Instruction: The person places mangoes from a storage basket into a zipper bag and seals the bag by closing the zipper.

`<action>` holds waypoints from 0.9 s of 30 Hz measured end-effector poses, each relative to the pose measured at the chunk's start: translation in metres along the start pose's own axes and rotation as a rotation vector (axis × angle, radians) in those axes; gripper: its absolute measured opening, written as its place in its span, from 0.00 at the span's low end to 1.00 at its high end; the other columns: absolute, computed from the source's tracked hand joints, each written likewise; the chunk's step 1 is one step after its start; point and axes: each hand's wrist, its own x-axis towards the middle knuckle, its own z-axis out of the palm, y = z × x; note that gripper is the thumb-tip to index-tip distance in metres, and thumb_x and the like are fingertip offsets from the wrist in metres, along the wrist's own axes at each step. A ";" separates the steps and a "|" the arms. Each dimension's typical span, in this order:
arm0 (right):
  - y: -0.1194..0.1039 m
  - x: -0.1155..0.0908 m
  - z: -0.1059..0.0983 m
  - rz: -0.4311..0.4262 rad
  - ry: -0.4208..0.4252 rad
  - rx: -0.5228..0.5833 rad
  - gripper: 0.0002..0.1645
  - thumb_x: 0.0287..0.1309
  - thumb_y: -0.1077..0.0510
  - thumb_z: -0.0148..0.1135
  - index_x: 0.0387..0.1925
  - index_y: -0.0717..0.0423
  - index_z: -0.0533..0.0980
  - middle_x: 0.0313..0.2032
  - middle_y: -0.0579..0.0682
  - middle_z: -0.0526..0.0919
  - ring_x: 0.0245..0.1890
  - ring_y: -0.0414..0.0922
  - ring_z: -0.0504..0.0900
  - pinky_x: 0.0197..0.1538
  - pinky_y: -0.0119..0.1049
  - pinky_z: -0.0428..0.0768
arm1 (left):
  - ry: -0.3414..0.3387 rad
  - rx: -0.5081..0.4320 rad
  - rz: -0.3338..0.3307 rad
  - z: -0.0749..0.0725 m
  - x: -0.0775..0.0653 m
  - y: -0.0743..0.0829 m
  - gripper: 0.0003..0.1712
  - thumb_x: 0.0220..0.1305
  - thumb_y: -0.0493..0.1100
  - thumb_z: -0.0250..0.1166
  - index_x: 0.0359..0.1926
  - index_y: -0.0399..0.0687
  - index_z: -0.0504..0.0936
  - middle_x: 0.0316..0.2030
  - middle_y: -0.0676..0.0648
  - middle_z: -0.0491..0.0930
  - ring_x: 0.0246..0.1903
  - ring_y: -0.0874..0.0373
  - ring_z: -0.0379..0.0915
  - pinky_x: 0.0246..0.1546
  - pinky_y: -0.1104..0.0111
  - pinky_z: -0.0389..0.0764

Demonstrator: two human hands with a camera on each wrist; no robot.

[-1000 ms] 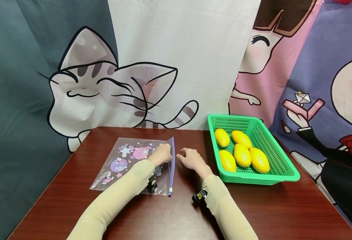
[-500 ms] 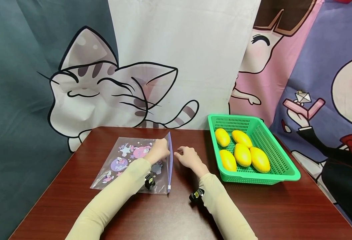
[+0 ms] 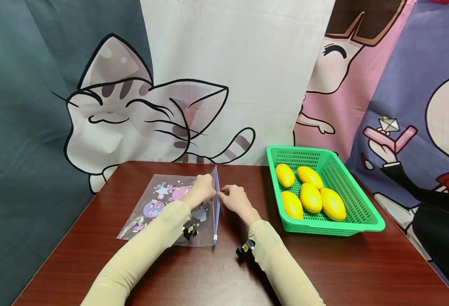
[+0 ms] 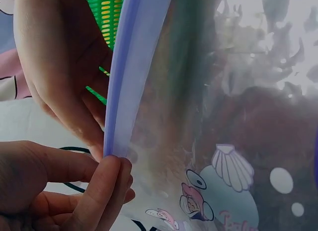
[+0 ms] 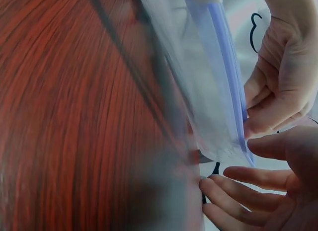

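Note:
A clear zip bag (image 3: 154, 209) printed with cartoon pictures lies on the table, its purple zip edge (image 3: 216, 212) raised on the right side. My left hand (image 3: 201, 189) pinches that edge between thumb and fingers, as the left wrist view shows up close. From the other side, my right hand (image 3: 235, 198) is at the same edge. In the right wrist view its thumb (image 5: 271, 145) is at the zip strip, while the fingers (image 5: 248, 191) spread loosely below it. Whether the thumb presses the strip is hard to tell. A white slider (image 3: 215, 238) sits at the edge's near end.
At the right stands a green basket (image 3: 362, 212) with several yellow oval fruits (image 3: 311, 198) in it. Brown table (image 3: 217, 280) surface extends in front of the bag. Behind the table hangs a printed cloth (image 3: 247, 63).
My left hand has lifted the zip edge and shifted slightly left. My right hand has moved left, from beside the bag up to its zip edge. The basket has stayed in place.

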 end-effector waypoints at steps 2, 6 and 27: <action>-0.001 0.000 0.002 -0.002 0.008 0.007 0.14 0.58 0.51 0.60 0.39 0.56 0.83 0.37 0.51 0.86 0.42 0.52 0.84 0.46 0.46 0.79 | -0.001 0.000 -0.003 -0.001 0.000 0.000 0.03 0.49 0.33 0.61 0.25 0.35 0.79 0.14 0.43 0.81 0.12 0.56 0.80 0.15 0.73 0.76; -0.003 0.001 0.003 -0.003 0.028 0.029 0.12 0.56 0.52 0.62 0.36 0.56 0.84 0.33 0.50 0.87 0.39 0.50 0.84 0.44 0.45 0.79 | 0.008 -0.011 -0.006 -0.005 -0.002 -0.001 0.03 0.49 0.33 0.63 0.24 0.35 0.79 0.16 0.41 0.81 0.13 0.56 0.80 0.17 0.72 0.77; -0.016 0.004 0.008 0.125 0.045 0.197 0.04 0.49 0.61 0.69 0.29 0.59 0.83 0.19 0.49 0.85 0.18 0.44 0.85 0.51 0.42 0.79 | 0.052 0.095 0.059 -0.020 -0.008 0.000 0.02 0.45 0.31 0.61 0.24 0.38 0.77 0.22 0.42 0.79 0.22 0.49 0.76 0.21 0.64 0.76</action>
